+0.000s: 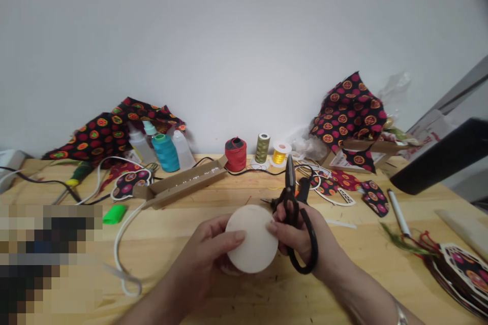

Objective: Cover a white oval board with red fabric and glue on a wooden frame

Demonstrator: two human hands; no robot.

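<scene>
A pale round wooden disc (pixel 253 237) is held upright just above the wooden table (pixel 362 244), pinched from both sides. My left hand (pixel 208 256) grips its left edge, thumb across the face. My right hand (pixel 301 236) touches the disc's right edge with its fingertips while black scissors (pixel 294 208) hang from its fingers, blades shut and pointing away from me.
Thread spools stand at the back: teal (pixel 165 152), red (pixel 235 154), olive (pixel 262 148), yellow (pixel 280 154). Patterned black fabric lies at back left (pixel 110 129) and back right (pixel 348 106). A long cardboard box (pixel 183 183), a white cord (pixel 121 238), a green clip (pixel 114 214) and a pen (pixel 398 212) lie around.
</scene>
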